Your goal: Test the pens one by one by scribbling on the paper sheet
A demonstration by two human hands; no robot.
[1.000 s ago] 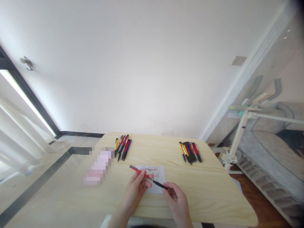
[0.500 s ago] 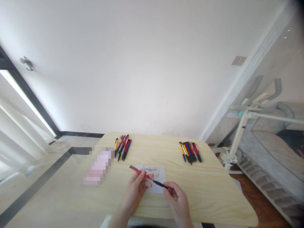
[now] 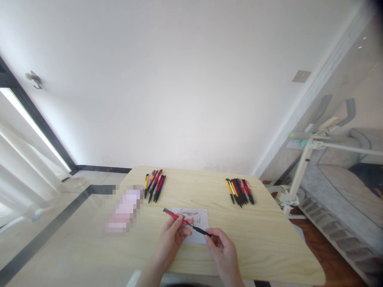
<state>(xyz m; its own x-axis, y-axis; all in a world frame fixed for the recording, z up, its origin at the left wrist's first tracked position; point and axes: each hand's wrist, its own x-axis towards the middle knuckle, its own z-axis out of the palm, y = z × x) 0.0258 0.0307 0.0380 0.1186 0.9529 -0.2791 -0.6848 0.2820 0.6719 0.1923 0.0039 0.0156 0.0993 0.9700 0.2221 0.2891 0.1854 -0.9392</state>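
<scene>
Head view, as I watch it from my station, shows both hands low over the near edge of the pale wooden worktop (image 3: 269, 239), sharing one slim red-and-black plastic pen (image 3: 197, 228). I see the left hand (image 3: 173, 236) with fingers curled in and thumb pressed down, gripping the red barrel around its middle, so the clicker end sticks out toward the far left. The right hand (image 3: 224, 249) is closed to a fingertip pinch on the black tip end. The pen is raised just above the worktop, slanting from far left to near right, and crosses over a small white printed paper slip (image 3: 200, 217) that lies flat near the middle of the worktop, partly covered by the left fingers. Toward the far left corner lies a loose bundle of red, yellow, blue and black pens (image 3: 154, 185), and toward the far right corner a tidier row of similar mixed-colour pens (image 3: 239, 191), both well apart from the hands
</scene>
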